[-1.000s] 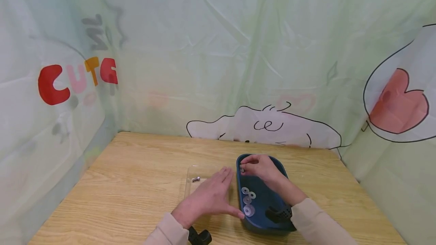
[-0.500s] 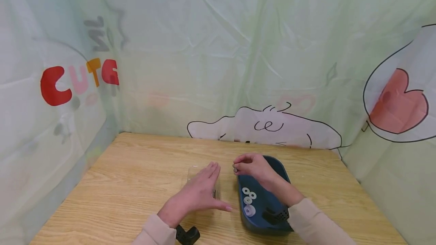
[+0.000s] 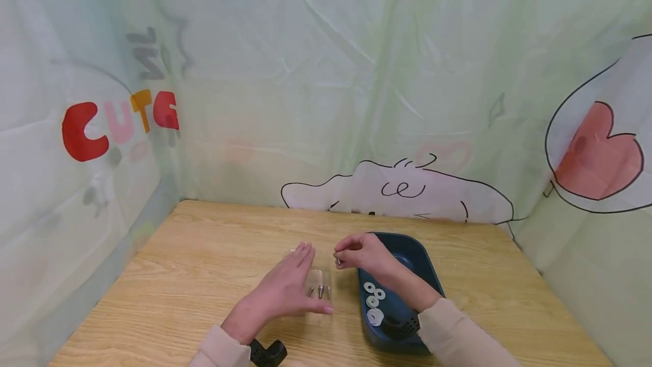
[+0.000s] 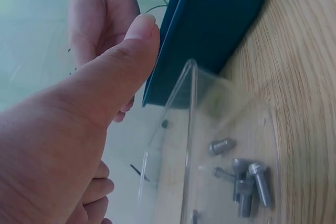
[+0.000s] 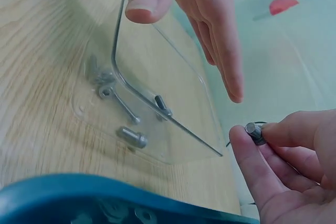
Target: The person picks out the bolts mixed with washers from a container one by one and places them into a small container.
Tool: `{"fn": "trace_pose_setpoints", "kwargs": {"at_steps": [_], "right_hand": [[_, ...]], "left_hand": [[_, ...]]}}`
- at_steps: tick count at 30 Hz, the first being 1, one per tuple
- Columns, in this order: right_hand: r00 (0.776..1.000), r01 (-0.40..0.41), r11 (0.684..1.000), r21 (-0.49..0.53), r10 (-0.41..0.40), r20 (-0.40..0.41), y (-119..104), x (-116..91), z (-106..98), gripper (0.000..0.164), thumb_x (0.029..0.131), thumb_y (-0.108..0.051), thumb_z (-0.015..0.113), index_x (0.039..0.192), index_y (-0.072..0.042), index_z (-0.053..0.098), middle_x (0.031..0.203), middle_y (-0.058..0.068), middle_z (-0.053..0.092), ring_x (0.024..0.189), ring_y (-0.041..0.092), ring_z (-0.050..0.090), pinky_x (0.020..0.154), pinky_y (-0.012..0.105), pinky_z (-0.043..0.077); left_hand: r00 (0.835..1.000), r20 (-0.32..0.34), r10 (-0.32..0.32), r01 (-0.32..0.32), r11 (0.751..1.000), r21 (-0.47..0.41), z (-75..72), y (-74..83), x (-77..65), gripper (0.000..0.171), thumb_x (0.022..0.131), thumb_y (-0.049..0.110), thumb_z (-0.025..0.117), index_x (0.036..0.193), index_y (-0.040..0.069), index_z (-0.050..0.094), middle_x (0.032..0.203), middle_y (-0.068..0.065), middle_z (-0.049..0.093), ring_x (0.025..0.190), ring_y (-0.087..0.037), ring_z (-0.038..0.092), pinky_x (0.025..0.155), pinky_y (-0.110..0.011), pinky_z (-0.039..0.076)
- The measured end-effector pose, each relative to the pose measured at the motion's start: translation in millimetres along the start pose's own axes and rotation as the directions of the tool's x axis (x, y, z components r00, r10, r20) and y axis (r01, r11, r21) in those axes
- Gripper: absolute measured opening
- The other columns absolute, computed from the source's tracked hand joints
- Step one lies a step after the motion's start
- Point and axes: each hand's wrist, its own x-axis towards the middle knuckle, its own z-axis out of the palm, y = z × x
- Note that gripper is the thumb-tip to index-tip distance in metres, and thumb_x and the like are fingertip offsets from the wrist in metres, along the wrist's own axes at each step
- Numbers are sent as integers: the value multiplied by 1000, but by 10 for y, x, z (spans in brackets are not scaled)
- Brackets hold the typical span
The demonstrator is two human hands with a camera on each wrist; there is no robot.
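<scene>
My right hand (image 3: 368,256) pinches a small metal bolt (image 5: 255,134) between thumb and index finger, just left of the dark blue bin (image 4: 210,30). Close to it on the left is a clear plastic box (image 4: 192,82) with several metal bolts (image 4: 260,182) lying loose inside. My left hand (image 3: 280,290) reaches across that box with straight fingers and the thumb apart, gripping nothing. Part of the box is hidden under it in the head view. Whether the left hand touches the box I cannot tell.
Several pale washers (image 3: 372,301) lie along the left side inside the blue bin. Both containers stand on a wooden table (image 3: 204,259). A printed curtain (image 3: 254,101) hangs along the table's back and sides.
The right hand has moved left with the bolt, from over the blue bin to near the clear box. The left hand has shifted left, away from the bin, showing bolts in the box.
</scene>
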Motion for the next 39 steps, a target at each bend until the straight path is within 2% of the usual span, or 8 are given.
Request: {"fn": "trace_pose_setpoints", "kwargs": {"at_steps": [11, 17, 23, 32, 39], "right_hand": [[1000, 3, 999, -34, -2, 22, -31, 59, 184, 18, 96, -10, 64, 109, 2, 66, 106, 19, 68, 87, 19, 71, 87, 36, 60], [999, -4, 999, -43, 5, 38, -46, 75, 277, 22, 96, -9, 64, 112, 5, 64, 101, 14, 69, 85, 19, 72, 87, 37, 60], [996, 24, 999, -48, -20, 84, -39, 106, 342, 22, 95, -9, 64, 111, 6, 65, 100, 15, 70, 84, 20, 73, 87, 37, 60], [995, 33, 999, -28, -30, 97, -12, 167, 459, 20, 96, -5, 62, 110, 9, 66, 98, 14, 70, 86, 21, 74, 85, 37, 61], [995, 22, 998, -59, -16, 103, -33, 190, 565, 18, 95, -3, 62, 109, 7, 67, 98, 14, 68, 84, 18, 72, 83, 36, 61]], "left_hand": [[1000, -7, -30, 30, 999, -36, -22, -119, -76, 122, 72, 70, 74, 155, -3, 22, 165, -18, 19, 154, -31, 16, 123, -50, 24], [999, -9, -33, 33, 999, -40, -22, -188, -111, 123, 72, 72, 73, 155, -3, 23, 164, -18, 20, 154, -32, 15, 123, -50, 24], [999, -20, -48, 47, 997, -56, -18, -275, -169, 124, 71, 69, 75, 155, -5, 23, 164, -20, 19, 154, -34, 16, 123, -52, 24], [999, -27, -46, 45, 998, -33, -4, -346, -237, 128, 69, 73, 74, 154, -7, 22, 163, -23, 19, 152, -37, 18, 122, -52, 26], [997, -35, -63, 62, 998, -21, 22, -371, -275, 130, 68, 75, 73, 154, -7, 22, 162, -25, 20, 152, -38, 20, 122, -51, 26]]}}
